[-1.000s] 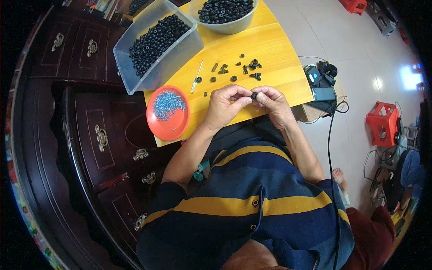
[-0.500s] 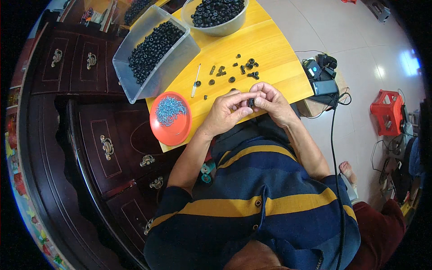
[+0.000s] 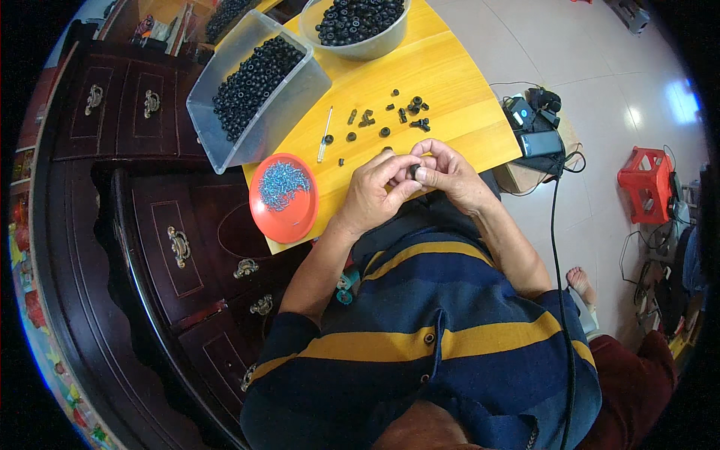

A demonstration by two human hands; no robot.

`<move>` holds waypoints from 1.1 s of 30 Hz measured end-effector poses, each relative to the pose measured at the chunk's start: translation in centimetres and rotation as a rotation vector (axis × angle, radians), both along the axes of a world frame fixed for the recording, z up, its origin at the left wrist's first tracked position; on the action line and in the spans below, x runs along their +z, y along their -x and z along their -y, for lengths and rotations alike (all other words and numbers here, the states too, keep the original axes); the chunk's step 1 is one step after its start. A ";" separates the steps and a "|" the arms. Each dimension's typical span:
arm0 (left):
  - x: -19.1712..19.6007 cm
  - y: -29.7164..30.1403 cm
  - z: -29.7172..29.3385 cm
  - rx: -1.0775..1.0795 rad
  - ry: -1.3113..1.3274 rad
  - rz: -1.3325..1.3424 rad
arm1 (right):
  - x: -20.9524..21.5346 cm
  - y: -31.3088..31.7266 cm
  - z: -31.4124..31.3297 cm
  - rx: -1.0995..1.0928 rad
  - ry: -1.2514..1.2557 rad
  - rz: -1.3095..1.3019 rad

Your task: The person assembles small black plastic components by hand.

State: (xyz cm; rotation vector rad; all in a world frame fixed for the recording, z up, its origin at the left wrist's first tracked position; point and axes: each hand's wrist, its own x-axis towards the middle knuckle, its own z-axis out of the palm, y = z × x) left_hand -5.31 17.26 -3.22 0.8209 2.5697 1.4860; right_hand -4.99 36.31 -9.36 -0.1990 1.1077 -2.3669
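Observation:
Just over the near edge of the yellow table (image 3: 450, 82), both hands meet around a small black round part (image 3: 413, 172). My left hand (image 3: 373, 187) is closed with its fingertips at the part's left side. My right hand (image 3: 450, 174) pinches it between thumb and fingers; how the part is built is largely hidden by the fingers. Several loose black parts (image 3: 403, 116) lie beyond the hands, some round, some like short tubes. To their left lies a slim screwdriver (image 3: 325, 135) with a clear handle, beside a black ring (image 3: 328, 139).
A clear bin (image 3: 202, 124) and a round tub (image 3: 360, 51), both full of black rings, stand at the table's far side. Small screws (image 3: 281, 186) lie in an orange-red plate (image 3: 281, 227). Dark drawers (image 3: 176, 244) border the left; a red stool (image 3: 643, 187) stands right.
Both hands have turned the small black part slightly and shifted it a little to the left. The things on the table keep their arrangement.

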 end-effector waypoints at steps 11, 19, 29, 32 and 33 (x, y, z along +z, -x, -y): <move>0.4 0.3 0.5 -0.057 0.252 -0.221 | 0.0 -0.3 0.4 -0.008 -0.073 0.000; 0.4 0.1 0.8 0.010 0.120 -0.125 | 0.5 -0.2 -0.7 -0.038 -0.177 0.019; 0.5 0.4 0.8 0.014 0.022 -0.190 | 0.8 -0.2 0.4 0.047 -0.031 0.126; 0.6 0.4 0.6 0.029 0.010 -0.206 | 0.4 0.0 0.6 0.053 0.012 0.104; 0.6 0.5 0.6 0.029 -0.005 -0.215 | 0.6 0.0 0.6 0.059 0.011 0.103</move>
